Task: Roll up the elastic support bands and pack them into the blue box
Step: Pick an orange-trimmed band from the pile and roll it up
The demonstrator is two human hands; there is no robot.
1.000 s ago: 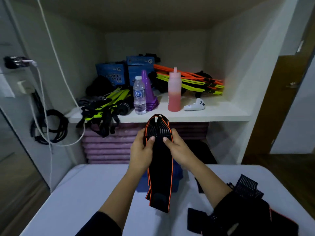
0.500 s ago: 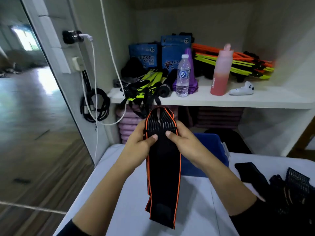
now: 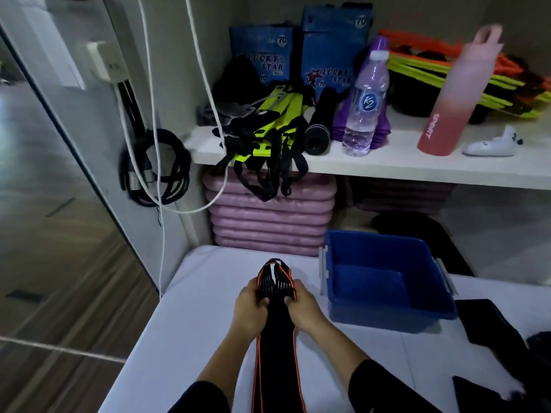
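- Your left hand (image 3: 252,308) and right hand (image 3: 304,308) both grip the ribbed end of one black, orange-edged band (image 3: 275,362), fingers curled over it and thumbs tucked under.
- The band lies flat along the white worktop (image 3: 193,323), running from your hands back towards your body, its far end out of view at the bottom edge.
- No coil shows at the gripped end, so by the look of it the rolling of this band is only at its start.
- The box (image 3: 387,320) stands just to the right of your right hand, near but apart from it. Only its blue floor shows inside, so nothing appears packed yet.
- More dark bands (image 3: 489,326) lie loose on the worktop beyond the box, at the right edge; how many cannot be told.
- What is left, as a judgement: roll this band up tight, set it in the box, then do the same with the loose ones. That is nearly the whole job.
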